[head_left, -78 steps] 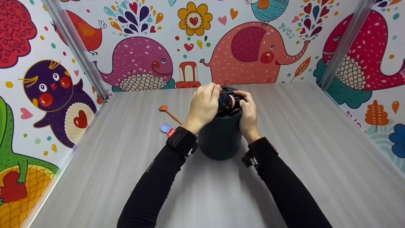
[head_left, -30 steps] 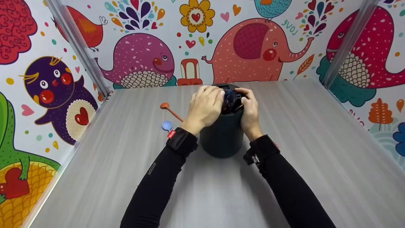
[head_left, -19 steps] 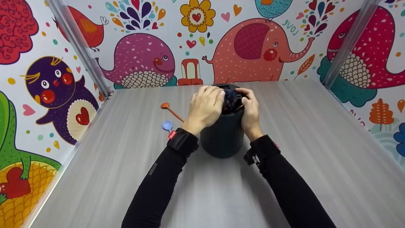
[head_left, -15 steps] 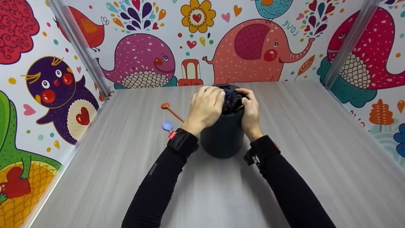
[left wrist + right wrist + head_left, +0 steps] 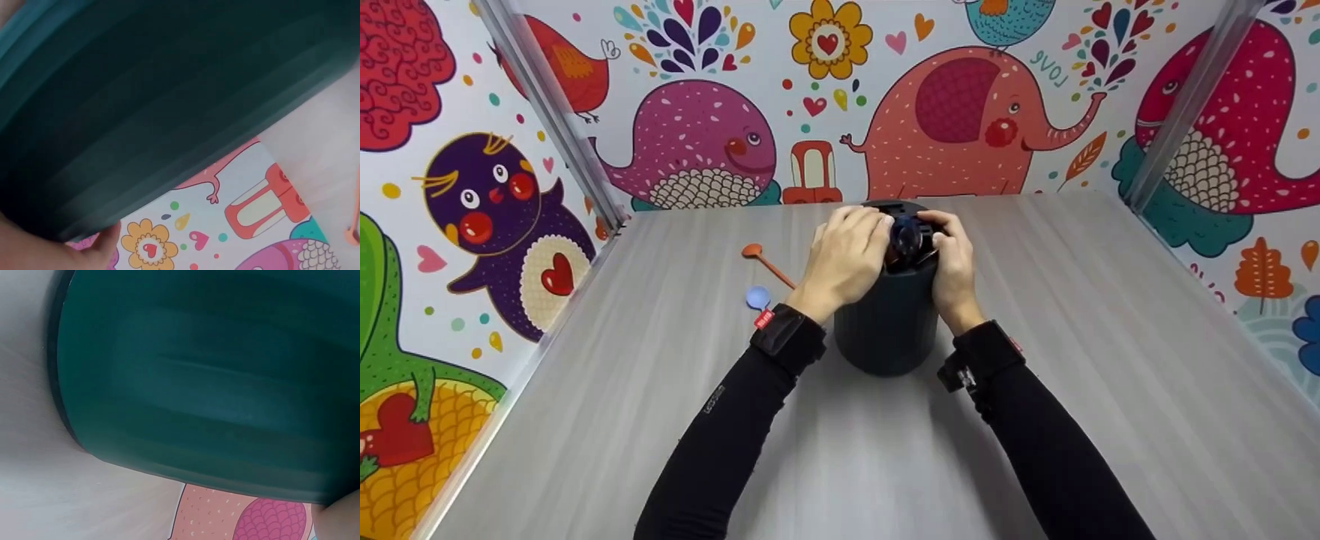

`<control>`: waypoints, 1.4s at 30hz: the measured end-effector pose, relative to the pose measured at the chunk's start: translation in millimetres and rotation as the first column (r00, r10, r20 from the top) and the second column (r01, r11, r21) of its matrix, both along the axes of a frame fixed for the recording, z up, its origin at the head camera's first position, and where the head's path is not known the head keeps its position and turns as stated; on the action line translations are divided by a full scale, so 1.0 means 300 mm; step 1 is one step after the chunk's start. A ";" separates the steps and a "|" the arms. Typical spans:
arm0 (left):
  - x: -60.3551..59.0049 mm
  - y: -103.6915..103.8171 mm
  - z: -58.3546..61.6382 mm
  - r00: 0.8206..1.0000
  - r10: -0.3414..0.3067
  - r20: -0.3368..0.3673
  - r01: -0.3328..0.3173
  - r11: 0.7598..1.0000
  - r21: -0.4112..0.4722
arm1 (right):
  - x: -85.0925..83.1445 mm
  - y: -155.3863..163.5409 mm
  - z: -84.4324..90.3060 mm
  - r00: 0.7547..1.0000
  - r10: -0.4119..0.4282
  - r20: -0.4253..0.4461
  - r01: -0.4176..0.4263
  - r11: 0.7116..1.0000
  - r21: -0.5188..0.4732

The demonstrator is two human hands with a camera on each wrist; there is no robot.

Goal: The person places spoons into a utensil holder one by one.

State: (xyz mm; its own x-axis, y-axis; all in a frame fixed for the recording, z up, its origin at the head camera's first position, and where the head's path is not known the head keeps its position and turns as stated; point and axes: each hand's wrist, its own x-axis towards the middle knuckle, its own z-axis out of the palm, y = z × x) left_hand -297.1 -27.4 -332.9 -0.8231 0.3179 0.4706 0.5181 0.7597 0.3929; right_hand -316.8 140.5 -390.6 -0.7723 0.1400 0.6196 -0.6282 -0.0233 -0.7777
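A dark green cylindrical container [image 5: 886, 322] stands upright on the table, with slotted black parts around its top. Within that top sits a dark, shiny round piece [image 5: 906, 238], partly covered by the hands. My left hand [image 5: 844, 259] grips the upper left side, its fingers bent over the rim. On the opposite side my right hand [image 5: 954, 262] holds the rim, index finger along the far edge and thumb near the round piece. The ribbed green wall fills most of both wrist views, with left fingers [image 5: 107, 244] at the lower left and part of my right hand [image 5: 342, 517] at the lower right.
Left of the container lie an orange spoon [image 5: 769, 265] and a light blue spoon [image 5: 757, 298], their handles partly hidden by my left hand and wrist. Cartoon-printed walls [image 5: 810, 112] border the grey table [image 5: 1110, 337] at the back and sides.
A pink round part showed in the container's top at first; now a dark, shiny surface shows there. My left hand has shifted slightly over the rim, while the right keeps its hold.
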 end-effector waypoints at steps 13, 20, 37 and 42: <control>0.011 -0.061 -0.077 0.991 -0.104 -0.088 0.120 0.972 0.204 | 0.005 0.003 0.007 1.000 -0.002 0.004 0.002 1.000 -0.002; -0.005 -0.152 -0.132 0.994 -0.066 -0.086 0.084 0.971 0.225 | 0.009 0.009 0.001 1.000 -0.004 0.022 0.004 1.000 -0.003; -0.105 -0.383 -0.256 0.913 0.308 0.267 -0.331 0.942 0.047 | 0.001 -0.003 -0.004 0.999 0.021 0.027 -0.020 0.999 -0.048; -0.130 -0.414 -0.295 0.838 0.364 0.406 -0.378 0.925 -0.049 | 0.001 -0.004 -0.005 1.000 0.016 0.025 -0.015 0.999 -0.035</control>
State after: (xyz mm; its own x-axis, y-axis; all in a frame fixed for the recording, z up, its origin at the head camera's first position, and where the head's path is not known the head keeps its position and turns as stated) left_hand -336.3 -151.6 -421.6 -0.9951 -0.0583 0.0802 -0.0068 0.8471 0.5314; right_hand -316.5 139.4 -392.2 -0.7896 0.1494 0.5951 -0.6080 -0.0601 -0.7916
